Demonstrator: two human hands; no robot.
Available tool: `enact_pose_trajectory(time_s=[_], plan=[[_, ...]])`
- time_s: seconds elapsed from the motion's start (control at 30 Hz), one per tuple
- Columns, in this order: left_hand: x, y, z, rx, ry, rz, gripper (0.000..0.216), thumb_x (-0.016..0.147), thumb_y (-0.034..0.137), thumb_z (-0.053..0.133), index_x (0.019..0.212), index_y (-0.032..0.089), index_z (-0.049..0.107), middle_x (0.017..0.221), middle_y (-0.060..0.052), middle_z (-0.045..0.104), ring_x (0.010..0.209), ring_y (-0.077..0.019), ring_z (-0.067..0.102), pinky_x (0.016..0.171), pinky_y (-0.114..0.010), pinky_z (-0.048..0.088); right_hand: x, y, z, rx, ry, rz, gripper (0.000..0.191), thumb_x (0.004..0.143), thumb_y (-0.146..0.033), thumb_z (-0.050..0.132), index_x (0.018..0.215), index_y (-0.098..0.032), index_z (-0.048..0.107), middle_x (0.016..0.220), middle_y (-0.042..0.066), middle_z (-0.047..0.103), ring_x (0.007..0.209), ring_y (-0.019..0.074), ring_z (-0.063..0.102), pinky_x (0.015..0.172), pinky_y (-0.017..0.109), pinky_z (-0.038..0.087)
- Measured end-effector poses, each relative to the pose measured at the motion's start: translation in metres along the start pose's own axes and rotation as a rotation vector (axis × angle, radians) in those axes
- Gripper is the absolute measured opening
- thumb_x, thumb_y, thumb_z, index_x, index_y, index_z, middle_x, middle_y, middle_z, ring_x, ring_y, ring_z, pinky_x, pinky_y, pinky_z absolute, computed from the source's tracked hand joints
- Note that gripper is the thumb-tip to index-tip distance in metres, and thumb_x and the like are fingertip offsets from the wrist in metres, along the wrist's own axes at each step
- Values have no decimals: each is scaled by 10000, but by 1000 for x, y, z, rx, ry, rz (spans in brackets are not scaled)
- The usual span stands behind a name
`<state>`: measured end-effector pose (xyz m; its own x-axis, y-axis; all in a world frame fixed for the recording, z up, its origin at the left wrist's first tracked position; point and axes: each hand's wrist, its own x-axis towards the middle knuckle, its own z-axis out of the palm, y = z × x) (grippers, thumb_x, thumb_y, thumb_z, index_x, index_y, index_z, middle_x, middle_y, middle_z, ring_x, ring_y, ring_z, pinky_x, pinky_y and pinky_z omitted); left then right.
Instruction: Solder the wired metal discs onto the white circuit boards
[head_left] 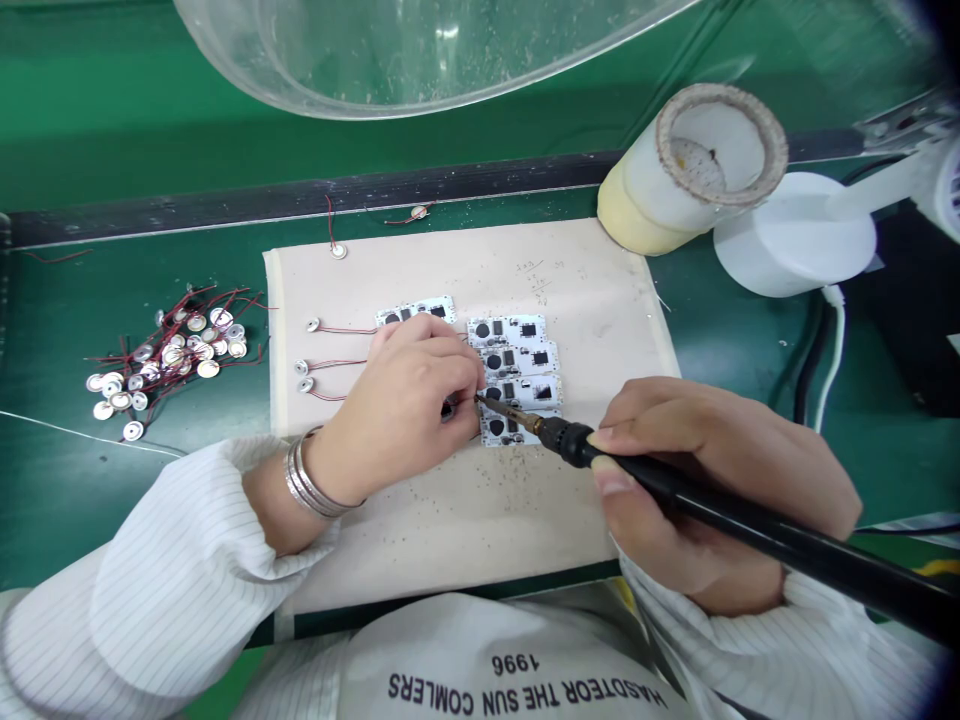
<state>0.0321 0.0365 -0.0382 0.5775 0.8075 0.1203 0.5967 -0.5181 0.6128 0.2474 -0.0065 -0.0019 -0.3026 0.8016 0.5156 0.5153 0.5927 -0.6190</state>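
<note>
My right hand [705,480] grips a black soldering iron [574,443] like a pen. Its tip reaches the left side of a column of several white circuit boards [536,392], close to my left fingertips. My left hand [405,405] lies over the left column of boards, fingers bent and pinched together; whatever they hold is hidden. Part of one board [439,308] shows above its knuckles. Small round metal discs [303,367] rest left of the hand, their thin red wires [337,362] running towards it and under it.
A pile of wired discs [180,350] lies on the green table at left. Two more discs sit near the back edge. The boards lie on a beige sheet [585,290]. At back right stand a crusted white container [637,200] and a white round base [795,240]. A clear plastic shield [450,60] hangs above.
</note>
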Motion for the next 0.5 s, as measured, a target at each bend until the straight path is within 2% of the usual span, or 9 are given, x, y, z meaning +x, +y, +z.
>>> enact_pose_trajectory(time_s=[0.33,0.43,0.5], plan=[[0,1,1,10,8,-12,158,738,61,585,648,188,554,839,10,727,928,-228,600,888,-433,414,2,0,-5,62,54,-20,220,674,-53,608,829,-209,592,598,-24,571,485,151,586,371,267,473],[1,1,1,2,11,-13,161,738,62,586,643,189,557,837,7,728,928,-227,600,892,-434,415,2,0,-4,63,1,-15,233,672,-58,612,843,-215,592,622,-22,591,492,149,586,369,267,480],[1,1,2,-5,8,-17,163,735,63,590,636,189,558,836,4,728,927,-227,601,896,-435,415,0,3,-3,66,35,-28,219,665,-63,610,824,-213,593,610,-25,584,485,147,587,370,266,476]])
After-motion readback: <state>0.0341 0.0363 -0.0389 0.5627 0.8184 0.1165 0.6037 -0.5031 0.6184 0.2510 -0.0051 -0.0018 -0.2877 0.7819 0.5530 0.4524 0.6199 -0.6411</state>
